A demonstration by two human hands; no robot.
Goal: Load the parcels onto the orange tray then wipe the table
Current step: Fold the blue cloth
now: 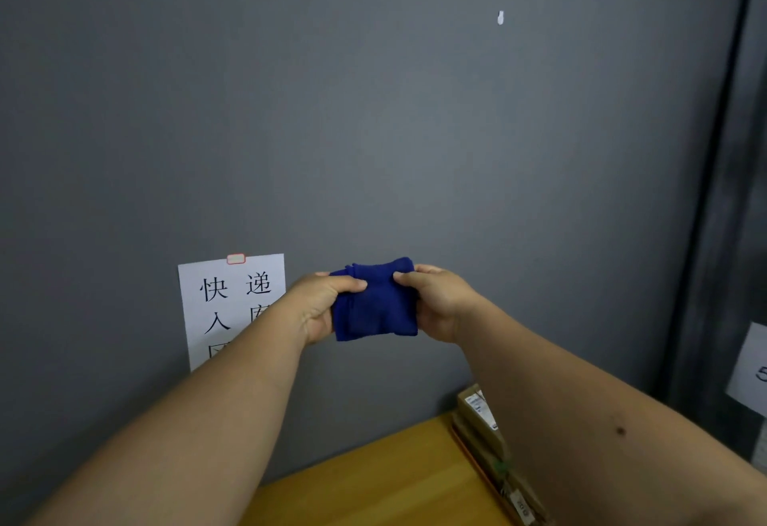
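- We see a dark blue cloth (375,304) held up in the air between both hands, in front of a grey wall (373,110); it is folded into a thick, roughly square wad with soft creases and a bunched upper left corner.
- Our left hand (321,305) pinches the cloth's left edge, thumb on the near face and fingers hidden behind it; our right hand (436,303) grips the right edge the same way, thumb across the top corner.
- Both hands are closed on the cloth, with only the cloth's width between them.
- Well below the hands lies the surface (373,480), yellowish wood, of which we see only a corner.
- Below the right hand and partly under the right forearm, brown cardboard parcels (481,421) are stacked in a thin orange tray (477,463) at the surface's right end; they carry white printed labels too small for us to read.
- Just left of the left hand, partly behind its wrist, a white sheet (224,305) hangs on the wall under a small red-edged tab, printed with large black characters: 快, 递 and 入 read clearly, the others are covered.
- Far right of the right hand, another white paper (751,367) shows a cut-off mark, perhaps a 5.
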